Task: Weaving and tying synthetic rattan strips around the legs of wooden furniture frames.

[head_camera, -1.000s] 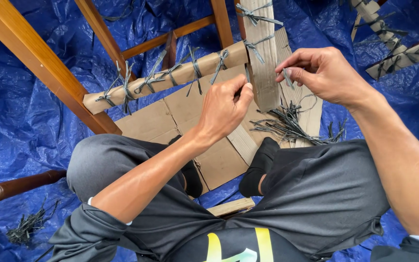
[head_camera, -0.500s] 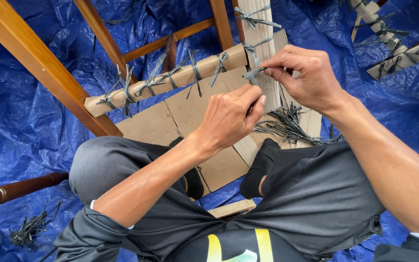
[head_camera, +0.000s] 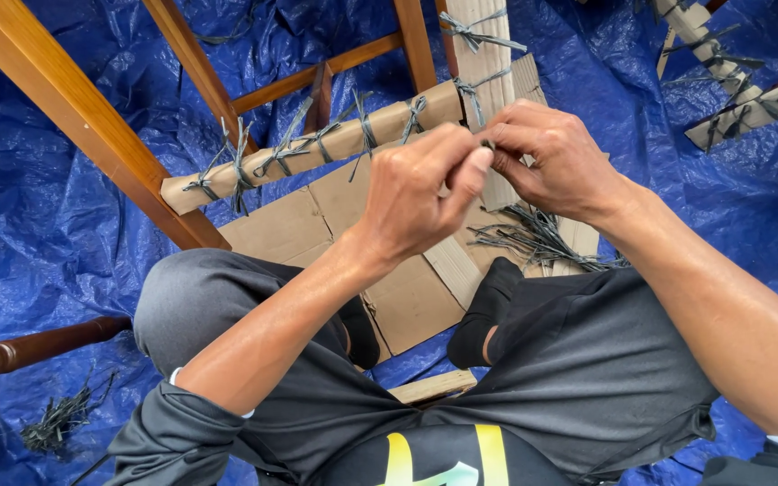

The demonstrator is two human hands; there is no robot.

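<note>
My left hand (head_camera: pixel 416 189) and my right hand (head_camera: pixel 556 157) meet fingertip to fingertip over an upright bar wrapped in cardboard (head_camera: pixel 479 54). Both pinch the ends of a thin grey tie (head_camera: pixel 486 144) at that bar, mostly hidden by the fingers. To the left runs a horizontal rail wrapped in cardboard (head_camera: pixel 317 148), bound with several grey ties. Both belong to a brown wooden frame (head_camera: pixel 92 117). A loose heap of grey ties (head_camera: pixel 533 241) lies just below my right hand, beside my knee.
I sit cross-legged on a blue tarp (head_camera: pixel 47 270) with flat cardboard sheets (head_camera: pixel 299 225) in front of my legs. A dark turned wooden leg (head_camera: pixel 29 346) and a small bunch of ties (head_camera: pixel 60 418) lie at the lower left. More cardboard-wrapped pieces (head_camera: pixel 749 108) lie at the top right.
My left hand rose from the flat cardboard to join my right hand at the upright bar. The right hand shifted slightly left, and both now pinch the tie together.
</note>
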